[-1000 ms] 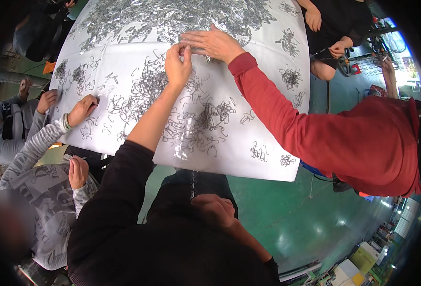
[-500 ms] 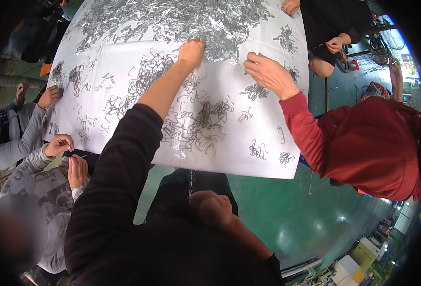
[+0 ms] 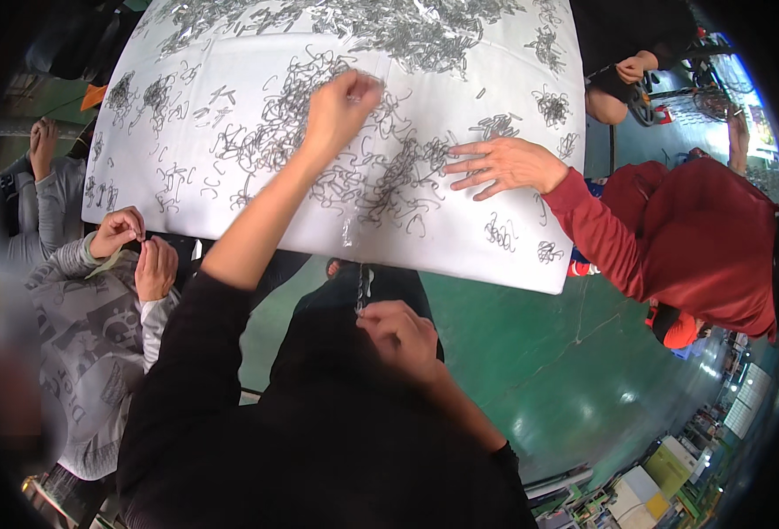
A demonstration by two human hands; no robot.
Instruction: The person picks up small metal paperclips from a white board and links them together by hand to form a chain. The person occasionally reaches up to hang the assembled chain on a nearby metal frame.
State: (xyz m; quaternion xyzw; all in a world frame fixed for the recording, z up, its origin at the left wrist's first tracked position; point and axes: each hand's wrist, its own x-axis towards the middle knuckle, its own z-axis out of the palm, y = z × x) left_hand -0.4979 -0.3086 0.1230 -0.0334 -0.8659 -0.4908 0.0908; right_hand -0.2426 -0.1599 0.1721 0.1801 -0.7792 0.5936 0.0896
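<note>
A white-covered table (image 3: 275, 40) bears loose S-shaped metal hooks (image 3: 398, 176) in tangled heaps. Behind them lies a large pile of small elongated metal links (image 3: 407, 35). My left hand (image 3: 341, 101) is raised over the hooks, thumb and fingers pinched together. It is slightly blurred, and whatever it may hold is too small to make out. Close to my body, just off the near table edge, my right hand (image 3: 403, 339) pinches the end of a thin metal chain (image 3: 361, 291) that runs up to that edge.
At the right, a co-worker's spread hand (image 3: 508, 167) in a red sleeve hovers over the table near small hook clusters (image 3: 500, 231). Other workers' hands (image 3: 147, 256) are busy along the left side. Green floor (image 3: 513, 353) lies below.
My left hand has drawn back from the link pile toward me. My right hand has risen a little with the chain. The red-sleeved co-worker's hand has come nearer and spread its fingers.
</note>
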